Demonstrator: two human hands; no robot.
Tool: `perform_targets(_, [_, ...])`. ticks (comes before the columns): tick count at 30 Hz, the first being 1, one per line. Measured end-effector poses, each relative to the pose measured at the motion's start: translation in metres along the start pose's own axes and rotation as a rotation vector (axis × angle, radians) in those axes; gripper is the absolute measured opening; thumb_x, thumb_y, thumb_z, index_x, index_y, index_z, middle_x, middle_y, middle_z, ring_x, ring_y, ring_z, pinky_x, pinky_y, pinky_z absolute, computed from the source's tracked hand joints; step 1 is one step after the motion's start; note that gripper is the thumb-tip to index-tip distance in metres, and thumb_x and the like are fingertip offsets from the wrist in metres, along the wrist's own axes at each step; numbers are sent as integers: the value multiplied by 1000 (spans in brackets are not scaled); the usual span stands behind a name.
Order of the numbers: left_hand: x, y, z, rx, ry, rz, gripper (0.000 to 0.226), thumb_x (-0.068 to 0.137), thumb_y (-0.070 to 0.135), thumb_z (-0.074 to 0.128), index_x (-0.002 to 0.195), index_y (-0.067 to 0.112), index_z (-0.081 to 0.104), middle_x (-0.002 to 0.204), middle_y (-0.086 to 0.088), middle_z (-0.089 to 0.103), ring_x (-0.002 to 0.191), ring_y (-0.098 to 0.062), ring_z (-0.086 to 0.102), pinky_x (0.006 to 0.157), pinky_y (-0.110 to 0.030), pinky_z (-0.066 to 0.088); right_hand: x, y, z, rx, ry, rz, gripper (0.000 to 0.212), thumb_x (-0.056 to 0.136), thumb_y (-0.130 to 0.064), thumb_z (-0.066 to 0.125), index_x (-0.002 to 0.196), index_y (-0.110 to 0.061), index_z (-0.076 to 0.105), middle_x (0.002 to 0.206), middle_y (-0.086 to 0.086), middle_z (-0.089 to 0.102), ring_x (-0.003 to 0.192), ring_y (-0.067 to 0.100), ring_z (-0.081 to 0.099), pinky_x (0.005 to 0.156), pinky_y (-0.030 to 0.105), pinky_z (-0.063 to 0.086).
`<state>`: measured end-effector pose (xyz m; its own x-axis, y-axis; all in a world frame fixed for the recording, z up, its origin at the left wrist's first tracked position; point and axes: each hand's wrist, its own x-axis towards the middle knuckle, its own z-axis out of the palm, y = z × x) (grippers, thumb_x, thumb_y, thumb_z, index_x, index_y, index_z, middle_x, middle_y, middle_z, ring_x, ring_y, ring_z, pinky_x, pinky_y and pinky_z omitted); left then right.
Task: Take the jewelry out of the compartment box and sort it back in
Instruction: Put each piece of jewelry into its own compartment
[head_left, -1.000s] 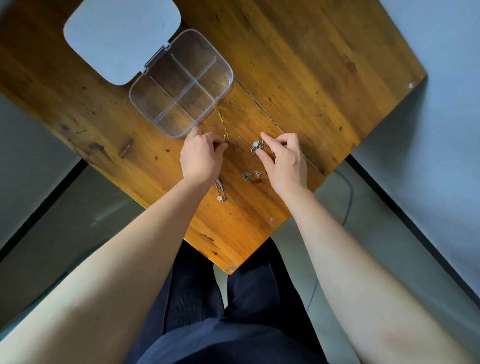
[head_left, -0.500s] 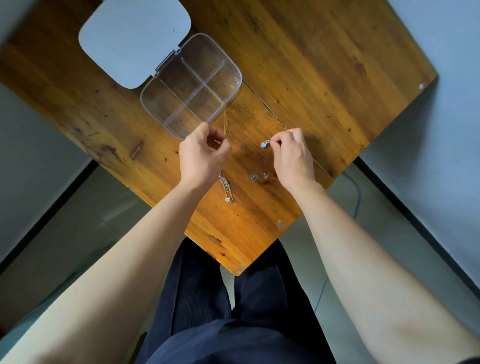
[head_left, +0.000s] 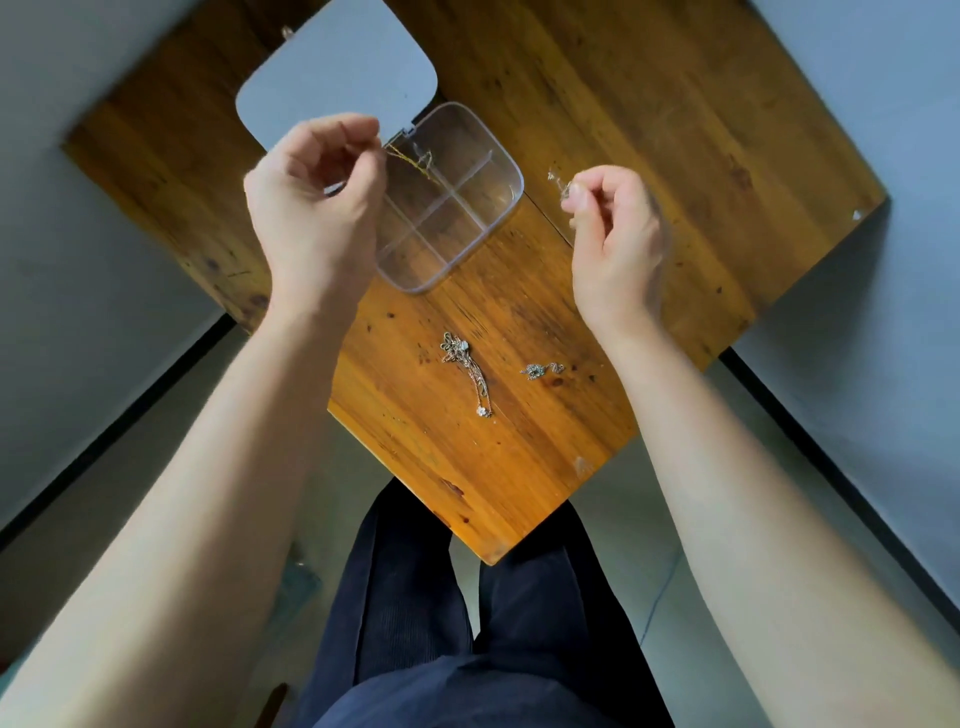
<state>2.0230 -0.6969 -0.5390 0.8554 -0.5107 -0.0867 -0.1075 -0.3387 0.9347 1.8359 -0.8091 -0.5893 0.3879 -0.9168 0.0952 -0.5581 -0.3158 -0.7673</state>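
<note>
The clear compartment box (head_left: 506, 156) lies open on the wooden table (head_left: 649, 130), its grey lid (head_left: 337, 78) folded back to the upper left. My left hand (head_left: 317, 208) pinches a thin gold chain (head_left: 413, 158) that hangs over the box's far-left compartment. My right hand (head_left: 615, 234) is raised to the right of the box and pinches a small silver piece (head_left: 557, 182). A silver necklace with a flower pendant (head_left: 467, 371) lies on the table below the box. To its right lies a pair of small silver earrings (head_left: 541, 369).
The table's near corner (head_left: 491, 558) points at my dark trousers (head_left: 467, 623). Grey floor lies to both sides, with black strips at the walls. Bare wood stretches to the right of the box.
Both hands have risen from the table. My left hand carried the gold chain up over the box; my right hand lifted the silver piece to the box's right. The camera tilted.
</note>
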Motion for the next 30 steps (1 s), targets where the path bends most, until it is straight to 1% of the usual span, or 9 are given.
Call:
perform_targets(6, [17, -4, -24, -12, 40, -9, 13, 86, 12, 70, 96, 17, 77, 91, -3, 76, 79, -11, 70, 82, -37, 62, 32, -43, 13, 158, -22, -56, 11, 97, -15, 62, 105, -13, 69, 97, -4, 73, 89, 6, 71, 76, 12, 56])
perform_targets(11, [21, -5, -34, -101, 63, -53, 12, 86, 9, 70, 98, 9, 75, 90, -11, 76, 79, -19, 73, 78, -37, 63, 47, -65, 32, 187, -64, -114, 15, 95, -17, 63, 107, -15, 71, 97, -6, 74, 88, 6, 71, 77, 22, 60])
perform_targets(15, [24, -1, -39, -150, 94, -52, 16, 87, 4, 65, 100, 3, 73, 87, -9, 76, 88, -21, 76, 76, -34, 62, 50, -72, 49, 159, -165, -121, 17, 96, -17, 63, 110, -13, 71, 99, -6, 74, 89, 4, 70, 78, 15, 57])
perform_targets(19, [25, 2, -41, -141, 95, -37, 16, 88, 2, 64, 100, 3, 73, 85, -6, 74, 87, -20, 76, 74, -30, 61, 50, -72, 66, 110, -283, -83, 20, 97, -18, 63, 115, -13, 70, 102, -6, 73, 91, 1, 67, 78, 6, 52])
perform_targets(23, [26, 7, -46, -148, 117, -5, 15, 87, 2, 62, 96, 7, 72, 82, -4, 72, 85, -21, 76, 69, -26, 59, 51, -76, 76, 111, -301, -57, 19, 97, -16, 62, 114, -15, 70, 100, -7, 72, 89, 1, 67, 76, 4, 51])
perform_targets(25, [26, 8, -47, -149, 107, 19, 14, 87, 3, 62, 96, 8, 72, 82, -2, 72, 85, -20, 76, 68, -27, 58, 52, -73, 83, 56, -332, -28, 19, 97, -18, 62, 114, -19, 70, 100, -10, 71, 89, 1, 67, 77, 9, 54])
perform_targets(27, [26, 8, -46, -138, 101, 24, 16, 87, 3, 61, 97, 7, 72, 83, -2, 71, 84, -19, 75, 68, -27, 58, 52, -62, 93, -51, -436, 19, 21, 98, -18, 60, 116, -23, 70, 103, -10, 72, 93, 5, 68, 84, 22, 58])
perform_targets(28, [26, 7, -46, -136, 101, 18, 17, 86, 2, 61, 98, 6, 72, 83, -3, 71, 84, -19, 75, 68, -27, 59, 50, -56, 97, -102, -509, 49, 24, 99, -15, 59, 119, -23, 69, 108, -8, 72, 98, 8, 68, 89, 29, 58])
perform_targets(30, [25, 7, -46, -150, 103, 8, 16, 86, 1, 61, 97, 6, 72, 83, -4, 71, 83, -19, 75, 68, -27, 59, 46, -46, 101, -165, -626, 114, 33, 100, -6, 53, 127, -20, 65, 119, -2, 71, 108, 12, 67, 97, 31, 55])
